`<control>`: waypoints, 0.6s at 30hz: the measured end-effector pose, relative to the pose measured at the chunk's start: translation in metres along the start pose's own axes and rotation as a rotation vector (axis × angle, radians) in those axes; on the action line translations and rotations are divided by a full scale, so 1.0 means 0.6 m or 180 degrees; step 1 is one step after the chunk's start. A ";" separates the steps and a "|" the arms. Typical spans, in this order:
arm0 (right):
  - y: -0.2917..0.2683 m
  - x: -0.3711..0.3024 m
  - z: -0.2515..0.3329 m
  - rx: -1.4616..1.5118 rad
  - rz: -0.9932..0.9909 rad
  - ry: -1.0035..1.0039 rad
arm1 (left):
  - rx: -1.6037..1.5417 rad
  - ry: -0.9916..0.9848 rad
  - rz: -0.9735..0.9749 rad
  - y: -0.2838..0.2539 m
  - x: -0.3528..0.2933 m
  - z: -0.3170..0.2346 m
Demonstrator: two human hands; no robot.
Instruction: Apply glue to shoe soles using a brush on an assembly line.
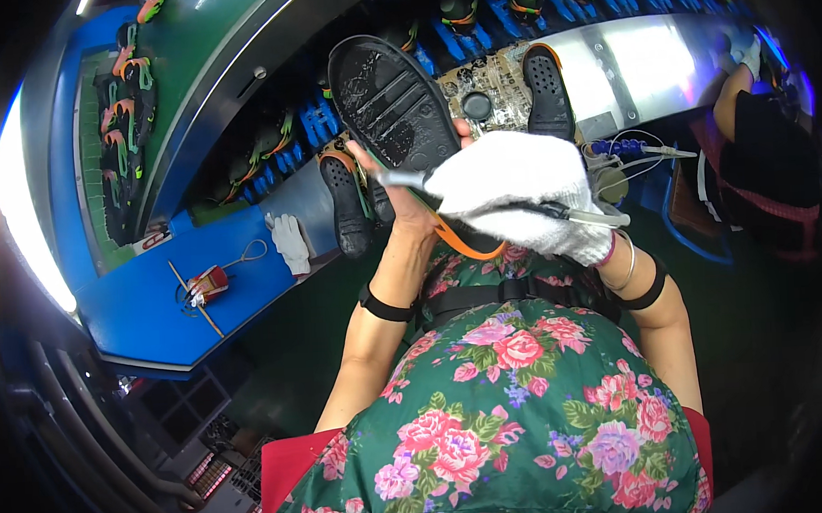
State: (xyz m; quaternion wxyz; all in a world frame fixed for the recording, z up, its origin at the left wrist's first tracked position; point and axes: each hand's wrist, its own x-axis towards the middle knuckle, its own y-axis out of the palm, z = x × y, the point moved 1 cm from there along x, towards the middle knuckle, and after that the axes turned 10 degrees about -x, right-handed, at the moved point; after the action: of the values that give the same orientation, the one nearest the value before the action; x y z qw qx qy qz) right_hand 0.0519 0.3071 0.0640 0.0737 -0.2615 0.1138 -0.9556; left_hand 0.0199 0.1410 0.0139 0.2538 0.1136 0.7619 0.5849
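Observation:
My bare left hand [404, 206] grips a black shoe [400, 106] by its sides, thumb and fingertips showing at its edges. Its wet-looking, glossy face is tilted up toward me, and an orange strap [470, 243] hangs at the near end. Closed round the pale handle of a brush [602, 217] is my right hand [523, 192], in a white glove. The brush's light tip lies over the shoe's near part; whether it touches is hard to tell. Beyond my hands, a small round black dish [476, 107] sits on a brown, tape-covered surface [504, 69].
Perforated black shoes stand right [548, 90] and left [342, 200] of the held one. A blue table [147, 309] at left carries a white glove [288, 242] and a red container [209, 285] with a stick. Shoes line the far rack. A person [764, 149] sits at right.

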 end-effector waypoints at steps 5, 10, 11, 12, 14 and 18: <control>0.006 -0.027 0.010 -0.0612 0.0113 -0.0343 | -0.0107 -0.0393 -0.0024 -0.014 0.001 0.003; -0.015 -0.023 0.010 0.0095 0.0039 0.0080 | -0.0292 -0.0107 0.0261 0.004 0.002 0.000; -0.023 -0.020 0.011 -0.0224 -0.0005 -0.0105 | -0.0338 -0.0155 0.0341 0.007 0.004 -0.001; -0.020 -0.021 0.014 -0.0223 -0.0005 -0.0100 | -0.0383 -0.0204 0.0420 0.011 0.005 -0.002; -0.004 -0.029 0.022 -0.0994 0.0044 -0.0621 | -0.0386 -0.0195 0.0387 0.015 0.009 -0.005; -0.014 -0.026 0.027 -0.0565 0.0281 -0.0540 | -0.0327 0.0016 0.0270 0.008 0.016 -0.013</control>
State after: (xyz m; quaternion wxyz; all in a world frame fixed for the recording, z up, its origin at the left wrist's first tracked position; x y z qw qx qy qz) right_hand 0.0732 0.3153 0.0720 0.1017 -0.3417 0.2026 -0.9121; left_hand 0.0071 0.1400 0.0175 0.2323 0.1313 0.7261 0.6337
